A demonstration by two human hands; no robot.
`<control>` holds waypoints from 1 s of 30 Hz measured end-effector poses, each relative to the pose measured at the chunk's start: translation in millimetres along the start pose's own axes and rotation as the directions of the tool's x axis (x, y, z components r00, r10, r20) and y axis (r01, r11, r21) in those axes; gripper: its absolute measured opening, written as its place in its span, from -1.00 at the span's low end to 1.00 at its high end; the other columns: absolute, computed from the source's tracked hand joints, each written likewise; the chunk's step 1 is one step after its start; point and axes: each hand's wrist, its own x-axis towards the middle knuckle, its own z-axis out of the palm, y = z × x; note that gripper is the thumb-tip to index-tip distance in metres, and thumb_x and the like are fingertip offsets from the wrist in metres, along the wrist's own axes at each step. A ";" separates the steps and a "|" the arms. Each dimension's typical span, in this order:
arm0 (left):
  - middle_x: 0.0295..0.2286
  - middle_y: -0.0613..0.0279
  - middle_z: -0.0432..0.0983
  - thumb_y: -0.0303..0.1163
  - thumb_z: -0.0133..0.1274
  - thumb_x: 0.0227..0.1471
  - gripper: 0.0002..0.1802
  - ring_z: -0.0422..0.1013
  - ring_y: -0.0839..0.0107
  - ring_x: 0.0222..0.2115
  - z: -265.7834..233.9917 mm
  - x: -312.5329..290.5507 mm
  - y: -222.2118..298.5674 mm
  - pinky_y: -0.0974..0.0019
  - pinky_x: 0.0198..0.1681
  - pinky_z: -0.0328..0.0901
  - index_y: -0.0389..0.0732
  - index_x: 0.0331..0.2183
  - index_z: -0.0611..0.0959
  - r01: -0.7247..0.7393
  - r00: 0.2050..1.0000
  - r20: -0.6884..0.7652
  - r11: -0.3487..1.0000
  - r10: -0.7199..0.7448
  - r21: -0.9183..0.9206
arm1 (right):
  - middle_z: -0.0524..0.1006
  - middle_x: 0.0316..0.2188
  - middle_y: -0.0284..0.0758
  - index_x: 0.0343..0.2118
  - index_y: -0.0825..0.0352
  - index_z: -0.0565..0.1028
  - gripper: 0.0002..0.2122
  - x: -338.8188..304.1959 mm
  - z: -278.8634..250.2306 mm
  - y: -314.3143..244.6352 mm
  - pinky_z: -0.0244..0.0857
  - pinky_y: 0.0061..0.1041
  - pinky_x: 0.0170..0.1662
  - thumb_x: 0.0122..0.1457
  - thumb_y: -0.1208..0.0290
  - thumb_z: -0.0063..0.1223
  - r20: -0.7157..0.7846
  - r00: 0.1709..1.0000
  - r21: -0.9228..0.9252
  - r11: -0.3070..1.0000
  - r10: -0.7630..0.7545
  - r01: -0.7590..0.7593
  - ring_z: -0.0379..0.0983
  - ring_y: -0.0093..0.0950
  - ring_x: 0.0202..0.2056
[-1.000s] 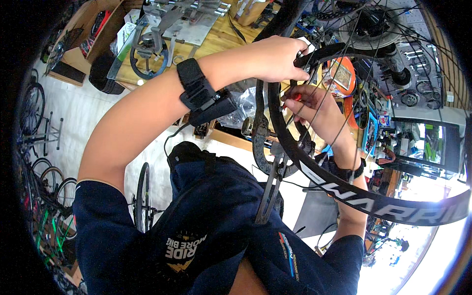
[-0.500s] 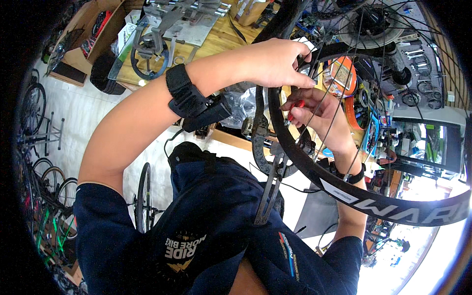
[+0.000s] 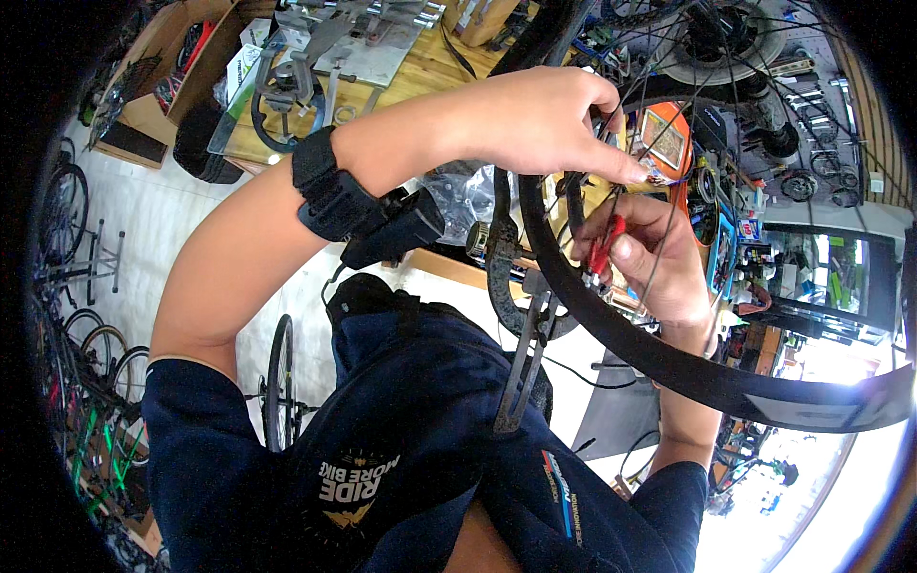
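A black-rimmed bicycle wheel (image 3: 669,358) sits in a truing stand (image 3: 523,358), its dark spokes running to the upper right. Inside the rim, my right hand (image 3: 669,258) is closed on a small red spoke wrench (image 3: 602,250), thumb and fingers pinching it close to the rim's inner edge. A spoke crosses in front of that hand. My left hand (image 3: 549,119) reaches over the upper part of the rim from the left. Its thumb and forefinger are spread beside the spokes; the other fingers are hidden behind the hand.
Beyond the wheel lies a wooden workbench (image 3: 382,95) with a metal fixture (image 3: 291,91) and a clear plastic bag (image 3: 458,201). An orange container (image 3: 666,138) stands behind the spokes. Hand tools hang on a grey pegboard (image 3: 864,134). Bicycles (image 3: 105,420) line the left side.
The wheel has turned, its rim lettering shifting right and blurring. My left hand has slid right. My right hand, with the red spoke wrench, has moved right and down.
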 end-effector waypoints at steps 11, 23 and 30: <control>-0.55 0.20 0.49 0.17 0.22 -0.09 -0.33 0.37 0.52 -0.54 -4.3 -6.8 29.3 0.44 -0.49 0.23 -0.35 -0.34 0.58 0.033 0.999 0.022 0.999 -0.032 -0.035 | 0.42 -0.65 -0.53 -0.49 0.30 0.42 -0.69 -26.3 21.2 -24.7 0.01 -0.76 -0.61 0.10 0.16 0.25 -0.228 0.971 -0.038 0.997 -0.068 0.061 0.23 -0.79 -0.65; -0.44 0.03 0.55 0.05 0.26 -0.16 -0.32 0.49 0.24 -0.41 0.6 14.7 -29.9 0.26 -0.32 0.34 -0.33 -0.19 0.53 0.020 1.000 -0.015 0.993 -0.018 0.112 | 0.52 -0.59 -0.44 -0.41 0.42 0.54 -0.70 31.1 5.7 8.2 0.23 -0.65 -0.48 0.08 0.22 0.27 -0.209 0.974 -0.411 0.896 0.085 -0.167 0.38 -0.70 -0.55; -0.26 -0.11 0.55 -0.03 0.25 -0.10 -0.28 0.50 0.08 -0.26 4.3 34.1 -62.4 0.19 -0.17 0.36 -0.34 -0.03 0.46 -0.018 0.996 -0.086 0.970 0.040 0.241 | 0.55 -0.57 -0.39 -0.39 0.44 0.52 -0.74 66.1 -19.1 41.5 0.29 -0.60 -0.46 0.07 0.31 0.28 -0.158 0.987 -0.372 0.927 -0.011 -0.049 0.44 -0.64 -0.53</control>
